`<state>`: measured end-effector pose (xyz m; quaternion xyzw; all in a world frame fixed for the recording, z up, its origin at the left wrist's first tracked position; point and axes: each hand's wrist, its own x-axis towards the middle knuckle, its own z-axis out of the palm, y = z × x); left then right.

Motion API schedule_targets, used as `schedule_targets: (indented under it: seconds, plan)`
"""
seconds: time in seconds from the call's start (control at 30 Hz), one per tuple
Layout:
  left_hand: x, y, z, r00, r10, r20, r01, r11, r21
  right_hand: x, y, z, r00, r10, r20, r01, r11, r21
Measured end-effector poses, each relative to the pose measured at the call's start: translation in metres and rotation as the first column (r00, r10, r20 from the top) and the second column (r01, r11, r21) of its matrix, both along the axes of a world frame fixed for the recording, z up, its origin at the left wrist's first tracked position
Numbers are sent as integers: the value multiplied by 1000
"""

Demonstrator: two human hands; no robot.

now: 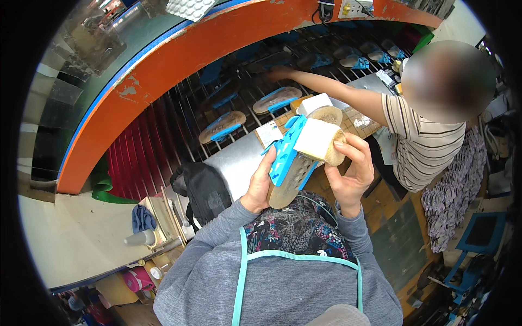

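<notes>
Left hand (260, 185): fingers closed on the near-left edge of the sandal (291, 165), gripping it from below.
Right hand (350, 171): fingers wrapped over the right side of the sandal and the block (316, 138), holding both.
Sandal: tan sole with a blue strap (285, 152), held tilted in the air between the two hands, above the person's lap and near the table (234, 160).
Block: pale, squarish, pressed on the sole's upper face under the right fingers; a second like piece (314, 103) shows just beyond it.
Conveyor (239, 103): dark slatted belt, far and left, carrying more sandals (222, 126) with blue straps, well apart from the held one.
Co-worker's arm (331, 89): reaches left across the belt from the far right, clear of the held sandal.
Bag (204, 187): black, on the bench to the left.
Risk, slip: the block probably rests only under finger pressure; a loosened right grip could let it slide off the tilted sole.
Risk, strap: squeezing the sandal by its edge may bend the sole and skew the strap.
Risk, collision: lifting the sandal farther out could meet the co-worker's arm.
</notes>
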<state>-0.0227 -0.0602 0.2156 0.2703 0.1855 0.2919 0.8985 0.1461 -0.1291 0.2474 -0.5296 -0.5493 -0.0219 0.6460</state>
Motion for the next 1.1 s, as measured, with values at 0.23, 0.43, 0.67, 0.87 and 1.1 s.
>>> schedule_targets:
  seconds: [0.23, 0.43, 0.67, 0.87, 1.1]
  plan:
    - [1, -2, 8, 997, 2, -77, 2, 999, 43, 5, 0, 1, 999, -2, 46, 3, 1000, -12]
    - [3, -1, 15, 993, -6, -119, 11, 999, 47, 12, 1, 3, 995, 44, 89, -41, 999, -30]
    - [13, 5, 15, 993, 17, -114, -16, 1000, 5, 15, 0, 5, 988, 57, 143, -53, 998, -34]
    - [20, 10, 15, 998, -21, -52, 20, 1000, -17, 17, -3, 3, 984, 84, 158, -78, 996, -48]
    - [31, 19, 21, 999, 5, -47, -6, 999, -34, 12, -8, -1, 983, 105, 150, -94, 993, -78]
